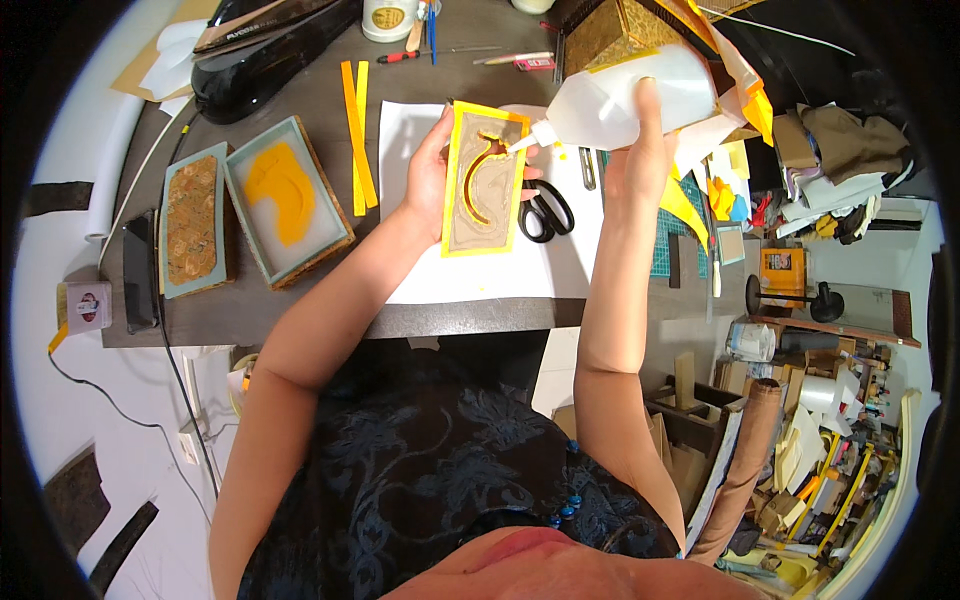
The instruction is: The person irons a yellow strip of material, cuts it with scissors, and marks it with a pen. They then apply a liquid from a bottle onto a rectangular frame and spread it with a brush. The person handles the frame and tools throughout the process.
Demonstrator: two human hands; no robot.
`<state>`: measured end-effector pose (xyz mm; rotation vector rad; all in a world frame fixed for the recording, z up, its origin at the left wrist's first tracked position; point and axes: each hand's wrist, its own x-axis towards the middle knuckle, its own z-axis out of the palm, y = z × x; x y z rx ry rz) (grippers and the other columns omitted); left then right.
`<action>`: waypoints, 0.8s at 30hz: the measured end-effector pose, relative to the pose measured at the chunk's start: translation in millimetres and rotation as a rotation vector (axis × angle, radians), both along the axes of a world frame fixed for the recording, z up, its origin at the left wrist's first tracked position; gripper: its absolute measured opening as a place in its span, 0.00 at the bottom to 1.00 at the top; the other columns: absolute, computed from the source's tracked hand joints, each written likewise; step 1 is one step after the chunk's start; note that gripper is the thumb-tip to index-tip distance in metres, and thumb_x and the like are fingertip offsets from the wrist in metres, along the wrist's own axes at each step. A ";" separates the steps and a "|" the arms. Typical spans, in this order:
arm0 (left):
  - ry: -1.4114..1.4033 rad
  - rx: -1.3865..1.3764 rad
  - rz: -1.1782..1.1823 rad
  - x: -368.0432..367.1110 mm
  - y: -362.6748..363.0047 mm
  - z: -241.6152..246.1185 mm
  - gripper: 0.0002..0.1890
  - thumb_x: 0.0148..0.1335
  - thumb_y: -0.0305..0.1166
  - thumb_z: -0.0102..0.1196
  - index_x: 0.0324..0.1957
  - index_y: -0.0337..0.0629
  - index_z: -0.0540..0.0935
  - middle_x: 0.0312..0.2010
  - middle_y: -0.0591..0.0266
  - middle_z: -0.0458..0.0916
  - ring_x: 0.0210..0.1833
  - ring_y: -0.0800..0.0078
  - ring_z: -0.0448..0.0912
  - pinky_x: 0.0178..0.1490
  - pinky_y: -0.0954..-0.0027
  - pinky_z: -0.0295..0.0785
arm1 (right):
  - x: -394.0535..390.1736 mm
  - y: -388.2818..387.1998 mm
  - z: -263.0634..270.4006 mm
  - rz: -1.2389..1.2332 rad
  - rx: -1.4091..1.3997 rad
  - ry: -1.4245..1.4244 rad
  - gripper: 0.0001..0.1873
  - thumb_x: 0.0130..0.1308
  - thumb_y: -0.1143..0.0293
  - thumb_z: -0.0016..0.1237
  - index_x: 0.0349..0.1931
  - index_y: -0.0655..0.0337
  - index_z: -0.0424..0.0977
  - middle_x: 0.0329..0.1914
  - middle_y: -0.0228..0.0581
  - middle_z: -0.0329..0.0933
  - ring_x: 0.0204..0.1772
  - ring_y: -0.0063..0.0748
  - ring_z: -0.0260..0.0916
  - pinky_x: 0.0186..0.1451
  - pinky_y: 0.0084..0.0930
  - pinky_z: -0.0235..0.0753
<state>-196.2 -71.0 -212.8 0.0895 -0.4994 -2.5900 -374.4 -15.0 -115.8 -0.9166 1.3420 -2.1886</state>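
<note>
My left hand (431,176) holds a rectangular panel (501,196) from its left side, with fingertips showing past its right edge. The panel has a yellow border, a grey-brown patterned face and a curved slot with a ragged upper end. In my right hand (641,161) is a translucent plastic squeeze bottle (634,101), tipped so that its white nozzle meets or nearly meets the slot's upper end. White paper (427,277) lies beneath the panel. Black-handled scissors (546,214) rest on it, right of the panel, their blades hidden.
Left on the table stand an open box (291,277) with a yellow shape inside and a patterned lid (193,221). Two yellow strips (358,142) lie crossed nearby. A green cutting mat (664,244), a utility knife (586,169) and yellow scraps are at the right; a screwdriver (397,57) lies behind.
</note>
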 end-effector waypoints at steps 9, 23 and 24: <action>-0.039 0.154 0.203 7.8 -21.5 -0.6 0.45 0.70 0.69 0.31 0.64 0.32 0.72 0.54 0.41 0.79 0.52 0.46 0.81 0.58 0.42 0.76 | -37.3 -153.0 -57.0 0.558 -0.092 -1.000 0.24 0.73 0.56 0.45 0.61 0.64 0.72 0.65 0.55 0.71 0.65 0.60 0.70 0.68 0.51 0.78; -0.104 0.190 0.265 8.6 -21.2 -3.2 0.44 0.68 0.70 0.35 0.63 0.37 0.72 0.53 0.44 0.79 0.51 0.49 0.81 0.59 0.43 0.76 | -69.4 -268.0 -69.5 0.402 -0.019 -1.429 0.29 0.80 0.50 0.27 0.59 0.64 0.73 0.55 0.58 0.76 0.53 0.58 0.78 0.55 0.55 0.86; -0.103 0.207 0.253 7.7 -21.5 -4.5 0.44 0.67 0.70 0.37 0.63 0.37 0.72 0.53 0.43 0.79 0.51 0.48 0.80 0.59 0.42 0.75 | -61.1 -256.9 -67.4 0.348 0.060 -1.296 0.29 0.80 0.50 0.25 0.59 0.66 0.72 0.54 0.57 0.77 0.53 0.56 0.79 0.54 0.53 0.86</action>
